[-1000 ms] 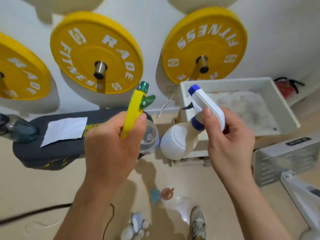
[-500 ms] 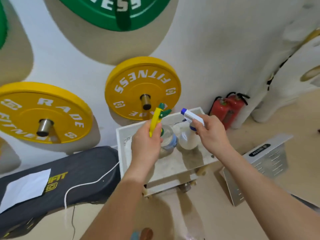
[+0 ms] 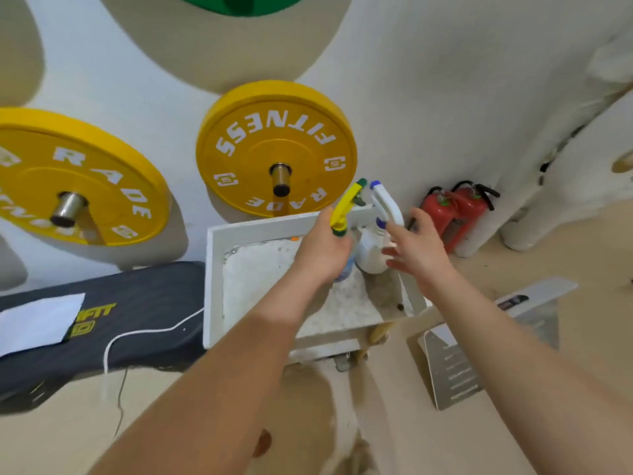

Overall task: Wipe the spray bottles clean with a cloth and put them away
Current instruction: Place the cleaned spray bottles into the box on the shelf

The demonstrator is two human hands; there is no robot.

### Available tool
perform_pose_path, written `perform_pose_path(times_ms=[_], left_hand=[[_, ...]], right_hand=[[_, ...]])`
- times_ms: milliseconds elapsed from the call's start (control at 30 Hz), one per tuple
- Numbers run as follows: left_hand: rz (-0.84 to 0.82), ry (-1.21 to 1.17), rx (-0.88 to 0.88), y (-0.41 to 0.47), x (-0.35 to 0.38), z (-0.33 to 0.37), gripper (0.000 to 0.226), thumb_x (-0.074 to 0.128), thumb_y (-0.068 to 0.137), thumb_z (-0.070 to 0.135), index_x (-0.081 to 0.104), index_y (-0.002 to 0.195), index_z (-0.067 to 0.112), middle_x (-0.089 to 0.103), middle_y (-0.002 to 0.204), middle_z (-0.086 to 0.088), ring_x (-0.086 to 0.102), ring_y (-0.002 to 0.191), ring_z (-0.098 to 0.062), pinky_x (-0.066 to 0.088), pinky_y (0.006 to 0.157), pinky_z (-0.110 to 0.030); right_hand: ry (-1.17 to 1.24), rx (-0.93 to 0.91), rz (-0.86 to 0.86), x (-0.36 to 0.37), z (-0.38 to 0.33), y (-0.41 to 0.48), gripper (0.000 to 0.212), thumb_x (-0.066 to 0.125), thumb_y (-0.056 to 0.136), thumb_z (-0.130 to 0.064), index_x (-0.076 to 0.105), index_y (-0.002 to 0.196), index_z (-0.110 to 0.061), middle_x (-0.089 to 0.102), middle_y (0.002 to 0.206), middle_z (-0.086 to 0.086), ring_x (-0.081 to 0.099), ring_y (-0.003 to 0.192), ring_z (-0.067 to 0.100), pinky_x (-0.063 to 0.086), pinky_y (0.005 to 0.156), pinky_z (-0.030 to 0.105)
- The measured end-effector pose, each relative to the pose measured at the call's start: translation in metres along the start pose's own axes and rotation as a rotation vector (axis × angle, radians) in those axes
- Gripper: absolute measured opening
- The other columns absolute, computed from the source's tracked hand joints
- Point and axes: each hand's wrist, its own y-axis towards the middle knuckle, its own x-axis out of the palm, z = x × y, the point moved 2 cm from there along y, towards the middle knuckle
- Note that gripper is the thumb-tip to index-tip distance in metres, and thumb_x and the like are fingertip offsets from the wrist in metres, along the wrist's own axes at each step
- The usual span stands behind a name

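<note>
A clear spray bottle with a yellow and green trigger head [image 3: 344,209] is in the far right corner of the white tray [image 3: 213,286], and my left hand [image 3: 325,250] grips its body from the left. Just right of it a white spray bottle with a white and blue head [image 3: 371,253] stands upright in the same corner. My right hand [image 3: 419,250] hovers beside the white bottle with its fingers spread, holding nothing. A white cloth [image 3: 37,323] lies on the dark bench [image 3: 144,303] at the left.
Yellow weight plates [image 3: 277,149] hang on the wall behind the tray. Two red fire extinguishers [image 3: 457,210] stand to the tray's right. A grey perforated metal box [image 3: 479,354] lies on the floor at the right. A white cord [image 3: 147,334] runs over the bench.
Both hands carried the bottles forward and down into the tray's far right corner. My right hand has let go of the white bottle, which now stands on its own.
</note>
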Motion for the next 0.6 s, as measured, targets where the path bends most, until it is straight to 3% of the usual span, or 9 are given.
perform_pose_path(times_ms=[67,133,233,333,433,500,600], left_hand=[[0.018,-0.017,-0.034,-0.022,-0.014,-0.008,0.066,0.052,0.092,0.014,0.03,0.15,0.035,0.069,0.095,-0.007,0.066,0.091,-0.027,0.055,0.084,-0.046],[0.116,-0.057,-0.006,-0.052,-0.028,-0.027,0.052,0.051,0.092,0.02,0.046,0.141,0.037,0.069,0.088,0.0,0.066,0.087,-0.02,0.055,0.082,-0.04],[0.333,-0.11,-0.088,-0.112,-0.02,-0.081,0.026,0.047,0.083,0.031,0.069,0.093,0.04,0.069,0.08,0.012,0.066,0.077,-0.006,0.053,0.072,-0.028],[0.454,-0.247,-0.38,-0.183,0.03,-0.154,0.028,0.045,0.072,0.041,0.072,0.077,0.042,0.069,0.074,0.017,0.06,0.066,-0.001,0.048,0.066,-0.027],[0.456,-0.305,-0.648,-0.235,0.078,-0.219,0.026,0.049,0.081,0.029,0.072,0.081,0.04,0.071,0.087,0.018,0.063,0.086,-0.001,0.047,0.082,-0.022],[0.503,-0.277,-0.78,-0.257,0.095,-0.262,0.029,0.051,0.091,0.009,0.073,0.098,0.027,0.07,0.103,0.013,0.063,0.1,-0.006,0.041,0.087,-0.015],[0.506,-0.199,-0.897,-0.269,0.113,-0.328,0.031,0.047,0.096,0.006,0.068,0.114,0.019,0.067,0.116,0.004,0.06,0.11,-0.012,0.035,0.088,-0.011]], right_hand=[[-0.01,-0.092,0.097,-0.003,0.002,-0.015,0.041,0.053,0.095,-0.008,0.042,0.134,-0.017,0.059,0.103,0.009,0.067,0.069,0.016,0.054,0.061,0.025],[-0.005,-0.213,0.058,0.002,0.008,-0.034,0.025,0.048,0.095,-0.001,0.047,0.114,-0.018,0.058,0.09,0.008,0.065,0.063,0.016,0.048,0.054,0.017],[-0.075,-0.275,-0.311,0.031,0.034,-0.051,0.028,0.051,0.093,0.005,0.057,0.091,-0.022,0.061,0.074,0.002,0.065,0.06,0.02,0.05,0.056,0.024],[-0.355,-0.306,-0.746,0.072,0.077,-0.073,0.03,0.058,0.087,0.005,0.067,0.084,-0.024,0.068,0.068,-0.001,0.065,0.065,0.013,0.052,0.067,0.029],[-0.687,-0.309,-1.09,0.113,0.133,-0.095,0.023,0.059,0.092,-0.008,0.069,0.099,-0.028,0.069,0.091,-0.012,0.061,0.083,-0.001,0.042,0.076,0.017],[-0.892,-0.276,-1.239,0.139,0.182,-0.105,0.03,0.055,0.097,-0.016,0.064,0.124,-0.026,0.063,0.122,-0.01,0.057,0.112,0.004,0.037,0.091,0.015],[-1.07,-0.263,-1.374,0.173,0.249,-0.12,0.049,0.051,0.099,-0.02,0.044,0.147,-0.027,0.043,0.153,-0.007,0.04,0.139,0.01,0.028,0.109,0.02]])
